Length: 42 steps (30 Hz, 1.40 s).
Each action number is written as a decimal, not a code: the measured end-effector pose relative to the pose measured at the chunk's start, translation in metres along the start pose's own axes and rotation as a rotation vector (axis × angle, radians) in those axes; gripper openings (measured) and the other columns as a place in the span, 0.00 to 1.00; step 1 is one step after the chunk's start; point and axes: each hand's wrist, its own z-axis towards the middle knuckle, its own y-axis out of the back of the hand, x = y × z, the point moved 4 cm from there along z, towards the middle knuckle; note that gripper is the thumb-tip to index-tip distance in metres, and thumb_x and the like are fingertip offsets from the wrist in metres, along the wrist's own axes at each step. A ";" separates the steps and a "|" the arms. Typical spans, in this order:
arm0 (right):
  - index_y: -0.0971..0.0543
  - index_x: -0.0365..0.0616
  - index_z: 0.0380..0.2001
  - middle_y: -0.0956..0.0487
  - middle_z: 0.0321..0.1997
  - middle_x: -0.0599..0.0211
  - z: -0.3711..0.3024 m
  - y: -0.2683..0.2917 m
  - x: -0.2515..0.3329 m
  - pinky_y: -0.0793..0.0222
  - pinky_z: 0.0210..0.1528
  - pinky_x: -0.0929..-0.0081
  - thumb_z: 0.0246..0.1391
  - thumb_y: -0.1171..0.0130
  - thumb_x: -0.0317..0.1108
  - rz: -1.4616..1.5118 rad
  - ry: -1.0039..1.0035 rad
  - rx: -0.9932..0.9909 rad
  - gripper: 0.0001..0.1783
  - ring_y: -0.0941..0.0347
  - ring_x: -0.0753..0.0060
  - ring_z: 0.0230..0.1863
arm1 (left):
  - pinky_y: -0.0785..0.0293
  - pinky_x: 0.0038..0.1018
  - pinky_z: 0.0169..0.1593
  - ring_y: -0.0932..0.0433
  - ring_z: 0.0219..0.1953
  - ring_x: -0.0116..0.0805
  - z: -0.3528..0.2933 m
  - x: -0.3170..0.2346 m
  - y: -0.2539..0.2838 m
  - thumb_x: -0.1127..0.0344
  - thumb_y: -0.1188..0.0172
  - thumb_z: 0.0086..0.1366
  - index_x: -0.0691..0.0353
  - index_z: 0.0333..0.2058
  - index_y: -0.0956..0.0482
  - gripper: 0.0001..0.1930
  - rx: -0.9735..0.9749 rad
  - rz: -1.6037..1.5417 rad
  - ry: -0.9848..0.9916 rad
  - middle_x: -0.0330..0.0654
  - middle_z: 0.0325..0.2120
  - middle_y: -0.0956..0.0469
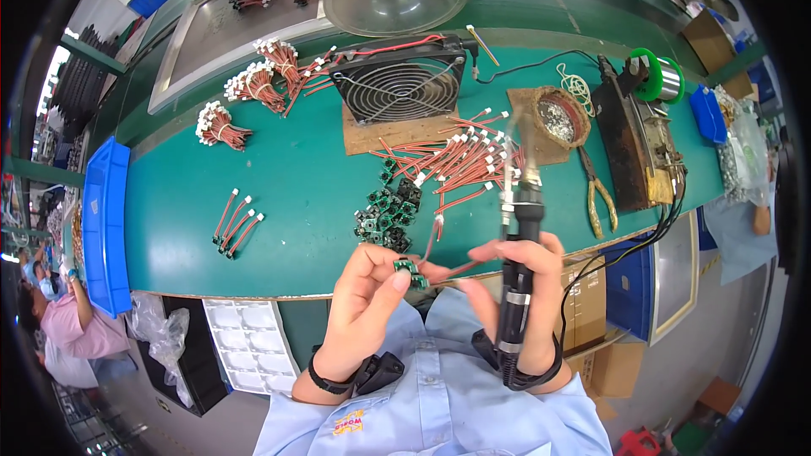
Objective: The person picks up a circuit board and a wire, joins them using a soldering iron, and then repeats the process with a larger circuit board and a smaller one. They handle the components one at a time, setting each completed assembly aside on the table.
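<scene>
My left hand (353, 308) is closed, pinching a small green circuit board (410, 270) between thumb and fingertips above the table's front edge. In my right hand (542, 274) is a black soldering iron (515, 300), its metal end pointing up and away from me. A thin red wire (460, 270) runs from the board toward my right fingertips; whether it is joined to the board I cannot tell. Just beyond my left hand lies a heap of green and black circuit boards (384, 215). Behind it spread many loose red cables (465, 160) with white connectors.
A black fan (397, 80) stands at the back. On the right are a solder bowl (562, 118), pliers (600, 198), a soldering station (634, 135) and a solder spool (659, 76). Cable bundles (224, 127), several finished-looking pieces (238, 224) and a blue bin (106, 228) lie left.
</scene>
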 end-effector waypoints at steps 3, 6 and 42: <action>0.37 0.42 0.45 0.27 0.28 0.67 -0.017 0.014 -0.009 0.54 0.58 0.59 0.42 0.34 0.45 0.001 0.066 -0.111 0.32 0.29 0.70 0.30 | 0.36 0.28 0.50 0.27 0.44 0.32 0.006 0.002 0.007 0.73 0.55 0.65 0.65 0.38 0.38 0.04 -0.090 0.044 -0.070 0.50 0.39 0.25; 0.35 0.43 0.45 0.27 0.26 0.67 -0.032 0.017 -0.010 0.53 0.57 0.57 0.41 0.35 0.49 0.056 0.094 -0.119 0.33 0.30 0.69 0.28 | 0.35 0.27 0.49 0.27 0.44 0.32 0.009 0.005 0.012 0.74 0.56 0.65 0.65 0.37 0.38 0.03 -0.199 0.152 -0.122 0.51 0.39 0.25; 0.22 0.50 0.35 0.23 0.26 0.75 -0.044 0.013 -0.010 0.49 0.50 0.64 0.30 0.30 0.39 0.047 0.111 0.100 0.23 0.28 0.74 0.25 | 0.34 0.25 0.47 0.25 0.42 0.31 0.016 0.003 0.013 0.73 0.55 0.65 0.66 0.37 0.38 0.04 -0.207 0.249 -0.210 0.52 0.38 0.24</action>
